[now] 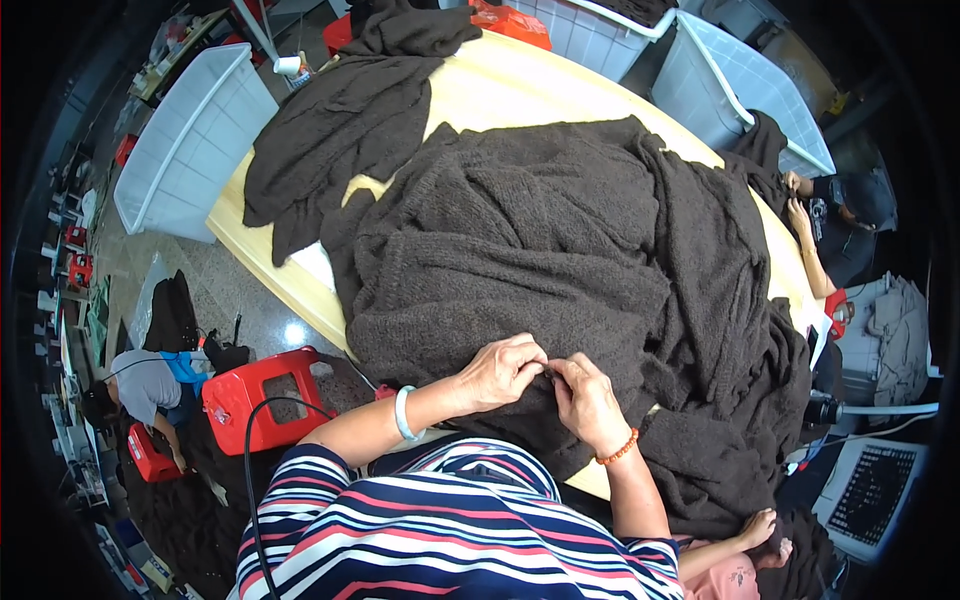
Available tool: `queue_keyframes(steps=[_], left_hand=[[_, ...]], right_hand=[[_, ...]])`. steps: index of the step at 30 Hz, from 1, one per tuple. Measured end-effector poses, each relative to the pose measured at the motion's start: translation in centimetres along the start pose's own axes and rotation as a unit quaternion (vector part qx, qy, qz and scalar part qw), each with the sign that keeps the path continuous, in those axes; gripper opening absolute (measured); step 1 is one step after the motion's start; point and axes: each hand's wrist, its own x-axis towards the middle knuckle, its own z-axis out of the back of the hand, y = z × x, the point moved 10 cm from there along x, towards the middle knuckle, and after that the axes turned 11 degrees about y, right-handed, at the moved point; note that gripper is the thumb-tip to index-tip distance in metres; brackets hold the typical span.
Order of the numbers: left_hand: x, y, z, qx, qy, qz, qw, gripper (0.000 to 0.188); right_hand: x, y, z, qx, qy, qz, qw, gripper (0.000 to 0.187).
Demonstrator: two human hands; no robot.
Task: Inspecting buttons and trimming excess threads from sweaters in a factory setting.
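Observation:
A large heap of dark brown knit fabric is spread in folds over the table in front of me. Over its near part, my left hand and my right hand are close together, fingertips almost meeting. Thumb and fingers of each are closed in a pinch. What lies between the fingertips is too small to make out; the brown knit is directly beneath them. A pale bangle circles my left wrist, and an orange bead bracelet my right.
More brown knit hangs over the far left of the pale wooden table. Grey-white bins stand around it. A red stool is at my left. Co-workers sit at left, right and lower right, one handling dark cloth.

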Motion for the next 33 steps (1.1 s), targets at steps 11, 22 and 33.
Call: queue_keyframes(steps=[11,22,33], left_hand=[[0.5,-0.1,1.0,0.007,-0.008,0.002,1.000,0.008],[0.8,-0.2,0.9,-0.001,-0.016,0.010,1.000,0.010],[-0.3,-1.2,1.3,0.032,-0.078,-0.023,0.996,0.009]], right_hand=[[0.3,-2.1,-0.2,0.053,-0.051,-0.024,0.997,0.019],[0.2,-1.5,0.0,0.027,-0.082,-0.017,0.996,0.020],[-0.1,0.2,0.2,-0.038,-0.107,0.030,0.993,0.019]])
